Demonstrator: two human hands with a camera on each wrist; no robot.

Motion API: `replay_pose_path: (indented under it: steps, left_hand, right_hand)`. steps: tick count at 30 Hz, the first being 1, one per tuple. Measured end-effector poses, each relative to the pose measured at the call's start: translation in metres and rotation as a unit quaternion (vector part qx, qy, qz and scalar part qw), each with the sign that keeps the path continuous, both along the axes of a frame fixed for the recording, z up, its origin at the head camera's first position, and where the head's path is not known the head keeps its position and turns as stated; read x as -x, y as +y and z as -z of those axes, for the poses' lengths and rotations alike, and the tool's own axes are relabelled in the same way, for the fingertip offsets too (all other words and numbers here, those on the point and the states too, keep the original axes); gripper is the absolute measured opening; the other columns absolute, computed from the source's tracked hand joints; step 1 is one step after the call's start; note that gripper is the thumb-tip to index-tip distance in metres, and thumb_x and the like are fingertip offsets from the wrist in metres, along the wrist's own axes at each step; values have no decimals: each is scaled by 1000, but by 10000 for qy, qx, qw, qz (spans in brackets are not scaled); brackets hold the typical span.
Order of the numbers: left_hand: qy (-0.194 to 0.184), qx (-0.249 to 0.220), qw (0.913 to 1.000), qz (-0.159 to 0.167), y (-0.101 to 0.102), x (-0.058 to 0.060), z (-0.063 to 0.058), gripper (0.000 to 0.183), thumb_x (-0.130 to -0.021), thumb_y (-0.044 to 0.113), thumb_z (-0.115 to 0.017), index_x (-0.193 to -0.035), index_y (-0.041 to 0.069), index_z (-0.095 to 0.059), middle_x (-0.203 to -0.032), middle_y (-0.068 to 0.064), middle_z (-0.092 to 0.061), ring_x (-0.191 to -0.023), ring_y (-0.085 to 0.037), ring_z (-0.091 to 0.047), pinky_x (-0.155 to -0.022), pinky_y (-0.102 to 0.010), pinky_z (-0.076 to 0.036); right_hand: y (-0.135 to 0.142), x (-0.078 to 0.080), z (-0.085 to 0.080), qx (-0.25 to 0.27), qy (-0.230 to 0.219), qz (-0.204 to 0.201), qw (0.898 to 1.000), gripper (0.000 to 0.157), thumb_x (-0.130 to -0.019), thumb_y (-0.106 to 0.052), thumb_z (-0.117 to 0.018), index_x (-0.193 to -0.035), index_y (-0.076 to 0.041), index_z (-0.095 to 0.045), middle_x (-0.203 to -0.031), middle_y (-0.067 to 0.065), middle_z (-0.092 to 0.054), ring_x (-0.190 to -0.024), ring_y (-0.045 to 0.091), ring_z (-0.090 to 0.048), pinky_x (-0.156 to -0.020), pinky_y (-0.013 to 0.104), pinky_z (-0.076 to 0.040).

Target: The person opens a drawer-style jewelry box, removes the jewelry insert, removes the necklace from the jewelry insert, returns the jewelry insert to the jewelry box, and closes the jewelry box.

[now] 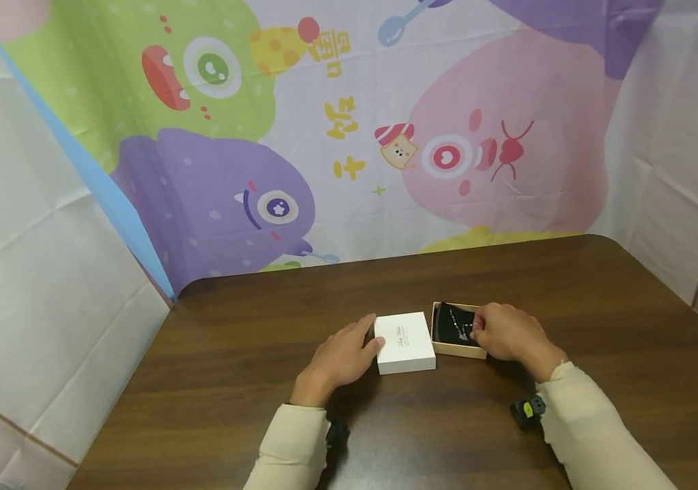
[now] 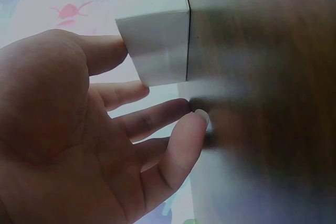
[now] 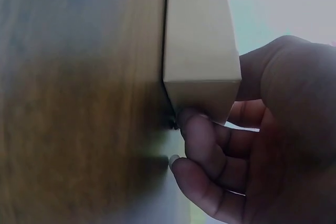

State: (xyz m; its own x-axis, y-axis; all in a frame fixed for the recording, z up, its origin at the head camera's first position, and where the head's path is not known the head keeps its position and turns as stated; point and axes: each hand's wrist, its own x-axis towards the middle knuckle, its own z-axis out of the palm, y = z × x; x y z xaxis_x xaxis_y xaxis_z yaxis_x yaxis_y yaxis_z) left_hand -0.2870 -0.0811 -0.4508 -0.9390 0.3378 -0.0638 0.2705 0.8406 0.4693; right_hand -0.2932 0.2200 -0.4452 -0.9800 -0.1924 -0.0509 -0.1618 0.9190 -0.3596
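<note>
A white box lid (image 1: 404,342) with small printed lettering lies on the table. My left hand (image 1: 339,354) touches its left side with thumb and index fingertips, the fingers fairly straight. In the left wrist view the other fingers of the left hand (image 2: 105,124) stay off the lid (image 2: 157,45). Right beside the lid stands a tan box base (image 1: 459,350) with a black insert, on which a silver necklace (image 1: 460,327) lies. My right hand (image 1: 511,333) grips the base's right side, thumb over the rim; in the right wrist view curled fingers (image 3: 202,140) meet its end wall (image 3: 202,98).
Both box parts are on a dark brown wooden table (image 1: 263,327). A cloth with cartoon figures (image 1: 349,136) hangs behind its back edge, and pale sheets (image 1: 37,224) hang at the sides. Small black devices (image 1: 528,412) are worn at the wrists.
</note>
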Motion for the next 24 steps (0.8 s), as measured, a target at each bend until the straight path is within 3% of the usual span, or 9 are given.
replay_pose_path:
  steps: [16,24]
  left_hand:
    - [-7,-25,10000,66,0,0,-1,60,-104,42,-48,-156,15,-36,-151,-11,-47,-136,-32,-46,-106,-55,-39]
    - [-14,-37,10000,64,-1,0,-1,60,-105,42,-48,-156,15,-35,-151,-11,-47,-137,-31,-46,-107,-55,-38]
  right_hand:
    - [-5,-1,0,-136,-247,128,9995,14,-96,-17,-59,-84,-11,-57,-78,3,-55,-70,22,-53,-63,41,-43]
    - [-6,-1,-1,-163,228,207,9994,14,-94,-14,-58,-81,-13,-55,-82,5,-53,-76,25,-52,-62,44,-42]
